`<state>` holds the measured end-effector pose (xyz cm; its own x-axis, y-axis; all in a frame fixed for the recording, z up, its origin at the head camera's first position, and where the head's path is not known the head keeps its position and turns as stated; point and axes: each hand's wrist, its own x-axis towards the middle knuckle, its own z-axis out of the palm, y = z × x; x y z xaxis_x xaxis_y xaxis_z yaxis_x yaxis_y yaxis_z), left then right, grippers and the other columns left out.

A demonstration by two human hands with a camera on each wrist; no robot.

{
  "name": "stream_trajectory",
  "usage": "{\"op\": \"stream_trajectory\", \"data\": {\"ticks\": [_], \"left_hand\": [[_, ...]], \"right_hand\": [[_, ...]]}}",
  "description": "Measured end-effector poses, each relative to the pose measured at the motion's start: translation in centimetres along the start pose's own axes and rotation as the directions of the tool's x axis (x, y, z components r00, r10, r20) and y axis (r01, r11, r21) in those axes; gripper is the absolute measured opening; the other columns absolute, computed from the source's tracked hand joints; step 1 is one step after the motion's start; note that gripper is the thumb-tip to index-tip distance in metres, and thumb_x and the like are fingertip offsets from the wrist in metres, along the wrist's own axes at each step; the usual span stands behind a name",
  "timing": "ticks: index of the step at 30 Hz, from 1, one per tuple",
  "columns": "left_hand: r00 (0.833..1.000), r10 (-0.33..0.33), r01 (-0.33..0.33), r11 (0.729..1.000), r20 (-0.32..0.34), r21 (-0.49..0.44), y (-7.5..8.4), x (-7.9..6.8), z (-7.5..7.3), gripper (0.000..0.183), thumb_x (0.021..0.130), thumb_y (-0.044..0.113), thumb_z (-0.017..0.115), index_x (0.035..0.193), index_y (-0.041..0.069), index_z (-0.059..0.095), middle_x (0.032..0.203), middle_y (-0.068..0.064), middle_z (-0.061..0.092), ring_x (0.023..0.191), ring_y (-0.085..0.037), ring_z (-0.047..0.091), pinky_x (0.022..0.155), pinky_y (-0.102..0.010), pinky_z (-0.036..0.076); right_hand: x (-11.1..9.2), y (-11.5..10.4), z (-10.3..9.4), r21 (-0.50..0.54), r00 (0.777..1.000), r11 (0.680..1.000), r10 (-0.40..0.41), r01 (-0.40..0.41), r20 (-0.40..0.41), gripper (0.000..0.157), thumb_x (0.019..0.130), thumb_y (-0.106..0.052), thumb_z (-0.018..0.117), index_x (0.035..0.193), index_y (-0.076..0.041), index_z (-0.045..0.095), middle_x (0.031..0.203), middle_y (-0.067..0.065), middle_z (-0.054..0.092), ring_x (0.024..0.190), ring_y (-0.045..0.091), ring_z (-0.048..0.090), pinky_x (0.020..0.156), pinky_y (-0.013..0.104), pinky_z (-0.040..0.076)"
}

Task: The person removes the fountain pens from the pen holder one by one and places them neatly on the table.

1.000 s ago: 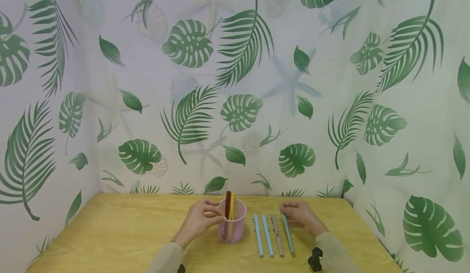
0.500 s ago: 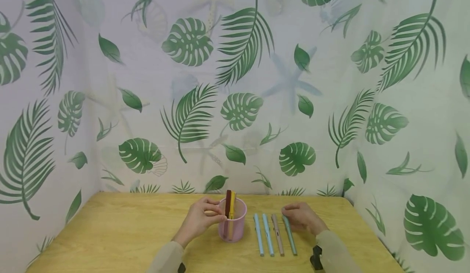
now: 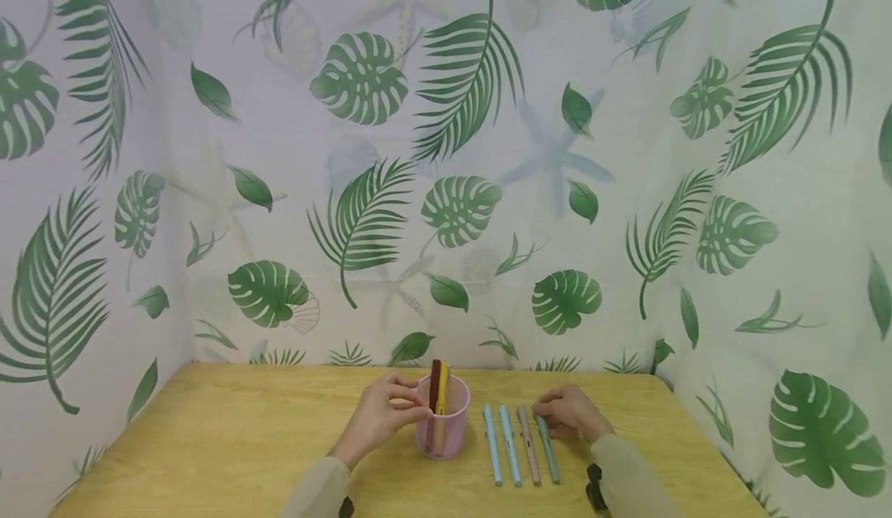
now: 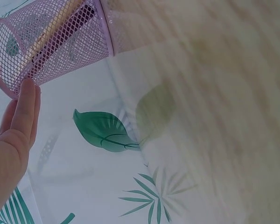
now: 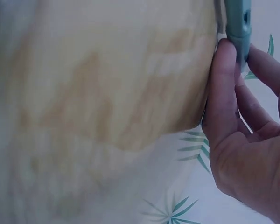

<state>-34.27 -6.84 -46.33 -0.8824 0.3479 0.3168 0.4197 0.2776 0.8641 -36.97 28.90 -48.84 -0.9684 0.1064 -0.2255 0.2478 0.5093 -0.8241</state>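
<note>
My left hand [image 3: 379, 417] pinches the rim of a pink mesh pen cup [image 3: 456, 429]; in the left wrist view its fingers lie against the cup's [image 4: 65, 65] outer side, with the thumb mostly cut off. Inside the cup stand a dark red pen [image 3: 435, 388] and a yellow pen [image 3: 444, 391]. To the right, my right hand [image 3: 573, 413] holds the upper end of a green pen [image 3: 548, 450] lying on the table. Seen from the right wrist, thumb and fingers sit on either side of that green pen [image 5: 239, 21].
Left of the green pen lie a brown pen [image 3: 529, 447] and two light blue pens, one farther left [image 3: 492, 447] and one nearer [image 3: 511, 447], roughly parallel. The wooden table [image 3: 209, 440] meets a leaf-patterned curtain [image 3: 390, 270] at its back edge.
My right hand shifts very slightly at the green pen's upper end, its fingers drawn in a little. My left hand stays at the pen cup.
</note>
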Motion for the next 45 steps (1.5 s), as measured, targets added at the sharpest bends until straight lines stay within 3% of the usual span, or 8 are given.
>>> {"op": "stream_trajectory", "data": {"ticks": [8,17,25,36,45], "left_hand": [[1.0,0.027,-0.027,0.999,0.005,0.025,0.44,0.36,-0.28,0.017,0.08,0.024,0.08,0.084,0.009,0.075,0.116,-0.017,0.061,0.116,-0.035,0.057,0.085,-0.027,0.058],[1.0,-0.004,0.005,1.0,0.009,-0.005,0.4,-0.02,-0.06,0.017,0.08,0.025,0.081,0.081,0.01,0.074,0.118,-0.015,0.061,0.117,-0.034,0.057,0.086,-0.028,0.058],[1.0,0.007,-0.007,1.0,0.004,-0.007,0.42,0.05,-0.1,0.016,0.08,0.023,0.081,0.082,0.008,0.075,0.118,-0.016,0.06,0.118,-0.035,0.056,0.085,-0.028,0.058],[0.999,-0.026,0.026,1.0,0.018,-0.005,0.15,0.24,-0.01,0.019,0.079,0.028,0.082,0.082,0.01,0.075,0.118,-0.012,0.059,0.118,-0.034,0.055,0.086,-0.029,0.058],[1.0,-0.022,0.022,1.0,0.017,-0.013,0.3,0.15,-0.15,0.018,0.079,0.025,0.082,0.082,0.009,0.075,0.117,-0.011,0.06,0.118,-0.033,0.055,0.086,-0.029,0.058]], "right_hand": [[-0.01,-0.35,-0.27,0.001,0.999,0.999,-0.036,0.036,0.029,0.037,0.09,-0.012,0.071,0.119,0.009,0.061,0.099,0.014,0.069,0.081,0.017,0.067,0.065,0.031,0.06],[-0.3,0.07,-0.19,-0.014,0.998,0.999,-0.039,0.039,0.045,0.035,0.091,-0.012,0.07,0.118,0.008,0.062,0.101,0.015,0.067,0.078,0.017,0.066,0.065,0.03,0.06],[-0.26,-0.06,-0.15,-0.015,0.998,0.999,-0.038,0.039,0.041,0.035,0.091,-0.013,0.069,0.119,0.007,0.062,0.104,0.015,0.067,0.076,0.014,0.065,0.063,0.028,0.059],[-0.4,0.44,-0.46,0.108,0.997,0.993,-0.057,0.05,0.059,0.038,0.092,-0.011,0.068,0.122,0.01,0.059,0.084,0.009,0.067,0.063,0.012,0.06,0.055,0.027,0.056],[-0.05,0.52,-0.81,0.096,0.997,0.993,-0.074,0.072,0.018,0.037,0.094,-0.015,0.066,0.123,0.007,0.061,0.091,0.01,0.067,0.066,0.015,0.059,0.057,0.03,0.055]]}}
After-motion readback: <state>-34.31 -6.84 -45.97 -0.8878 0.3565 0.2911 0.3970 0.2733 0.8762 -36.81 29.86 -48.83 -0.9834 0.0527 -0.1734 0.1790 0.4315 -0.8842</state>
